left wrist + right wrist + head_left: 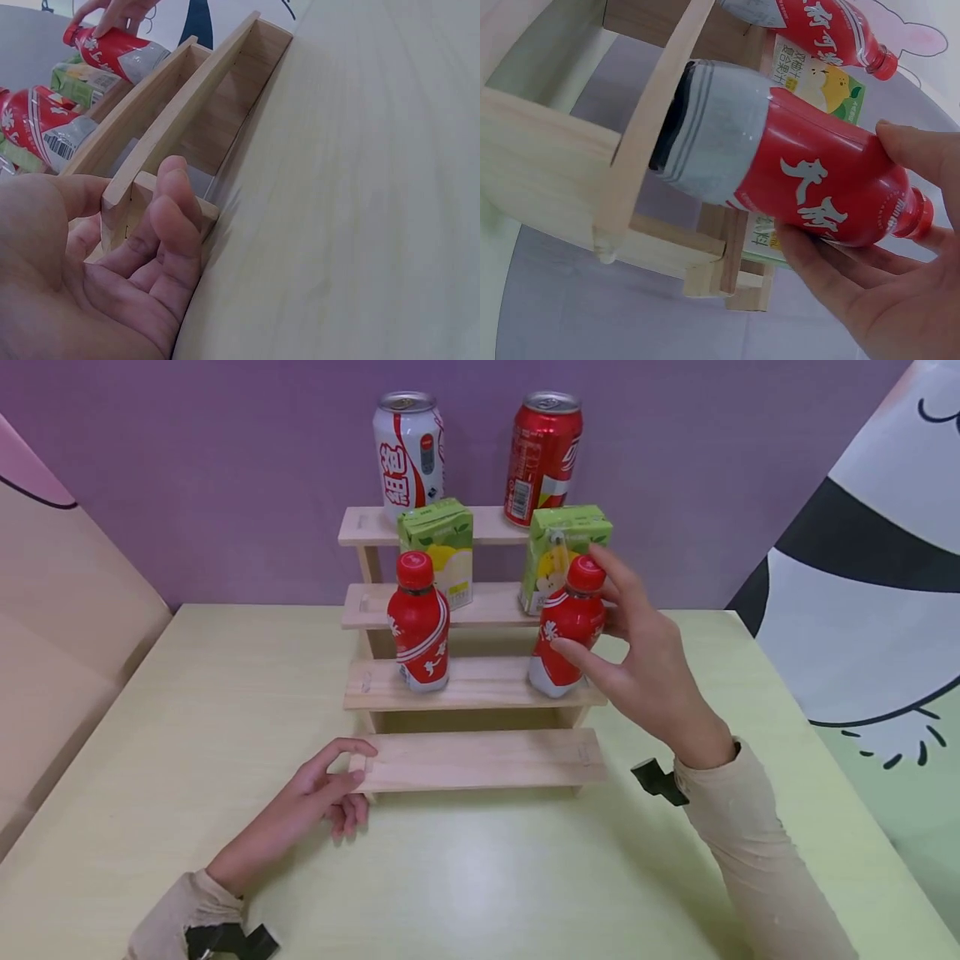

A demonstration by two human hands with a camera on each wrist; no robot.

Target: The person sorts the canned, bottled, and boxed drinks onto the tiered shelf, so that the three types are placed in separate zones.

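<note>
My right hand (pixel 645 652) grips a red plastic bottle (pixel 567 631) with a red cap, thumb on the front and fingers behind and near the cap. It stands at the right end of the second-lowest step of a wooden stepped stand (pixel 480 760). The right wrist view shows the held bottle (pixel 802 161) with its dark base at the step's edge; whether it bears fully on the wood I cannot tell. My left hand (pixel 318 789) holds the left end of the lowest step. A matching red bottle (pixel 422 627) stands on the left of the second-lowest step.
Behind the bottles, two green juice cartons (pixel 453 547) (pixel 551 547) occupy the step above. On the top step stand a white can (pixel 409 456) at left and a red can (pixel 543 460) at right. The pale table (pixel 480 877) meets a purple wall (pixel 262 485).
</note>
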